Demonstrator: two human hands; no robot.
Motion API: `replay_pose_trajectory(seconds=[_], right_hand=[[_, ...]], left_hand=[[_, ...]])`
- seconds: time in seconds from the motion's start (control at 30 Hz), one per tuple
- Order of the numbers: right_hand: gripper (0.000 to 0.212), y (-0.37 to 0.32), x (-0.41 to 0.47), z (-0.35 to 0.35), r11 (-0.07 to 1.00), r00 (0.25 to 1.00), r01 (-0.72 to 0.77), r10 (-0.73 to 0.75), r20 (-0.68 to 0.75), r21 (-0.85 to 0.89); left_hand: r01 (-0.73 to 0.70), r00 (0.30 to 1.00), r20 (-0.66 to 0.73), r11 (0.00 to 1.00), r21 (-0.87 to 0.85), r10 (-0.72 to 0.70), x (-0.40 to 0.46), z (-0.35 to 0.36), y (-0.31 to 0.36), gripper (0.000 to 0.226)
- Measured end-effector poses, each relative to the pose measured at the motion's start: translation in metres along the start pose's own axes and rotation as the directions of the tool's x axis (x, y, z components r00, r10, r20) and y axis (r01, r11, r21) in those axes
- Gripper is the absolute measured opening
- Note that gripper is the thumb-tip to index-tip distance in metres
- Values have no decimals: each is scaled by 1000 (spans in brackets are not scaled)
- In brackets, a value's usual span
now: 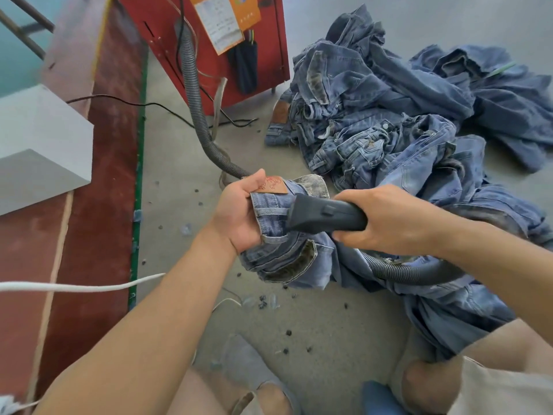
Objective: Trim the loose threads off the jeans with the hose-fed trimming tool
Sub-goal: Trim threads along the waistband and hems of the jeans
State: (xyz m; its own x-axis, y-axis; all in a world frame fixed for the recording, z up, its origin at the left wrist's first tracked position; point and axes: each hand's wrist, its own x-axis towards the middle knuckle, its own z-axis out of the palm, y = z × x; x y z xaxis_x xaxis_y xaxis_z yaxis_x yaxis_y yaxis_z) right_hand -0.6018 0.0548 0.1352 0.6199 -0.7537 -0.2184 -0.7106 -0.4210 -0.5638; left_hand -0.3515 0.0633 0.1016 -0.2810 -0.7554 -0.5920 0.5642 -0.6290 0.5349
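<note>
Centrally, the left hand (239, 211) pinches the jeans (284, 235) waistband by its patch; the right hand (386, 220) wraps the trimmer (323, 214), nozzle on denim. Soft, floppy cloth: best held taut at the band.

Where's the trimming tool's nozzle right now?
Head view, centre: the trimming tool is gripped by the right hand, its nozzle against the jeans waistband just below the leather patch, which the left hand holds.

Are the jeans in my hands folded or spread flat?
Folded: the jeans are bunched at the waistband in the left hand, layers stacked.
</note>
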Motion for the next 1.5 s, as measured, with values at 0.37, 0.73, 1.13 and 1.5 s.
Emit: replay_pose_trajectory(seconds=[0.37,0.73,1.13,1.5], right_hand=[[19,-9,3,-4,999,999,49,-49,-4,-20],[30,-9,-5,-4,995,984,90,-83,156,-38],[15,25,4,-50,973,984,-95,124,-126,209],[15,40,27,-40,932,967,-180,110,228,313]], left_hand=[[91,982,161,995,47,-98,-1,6,-6,72],[51,993,110,999,4,-51,-4,5,-7,72],[-20,999,52,991,132,13,-10,-25,-14,46],[-68,994,90,997,18,66,-18,-28,-17,49]])
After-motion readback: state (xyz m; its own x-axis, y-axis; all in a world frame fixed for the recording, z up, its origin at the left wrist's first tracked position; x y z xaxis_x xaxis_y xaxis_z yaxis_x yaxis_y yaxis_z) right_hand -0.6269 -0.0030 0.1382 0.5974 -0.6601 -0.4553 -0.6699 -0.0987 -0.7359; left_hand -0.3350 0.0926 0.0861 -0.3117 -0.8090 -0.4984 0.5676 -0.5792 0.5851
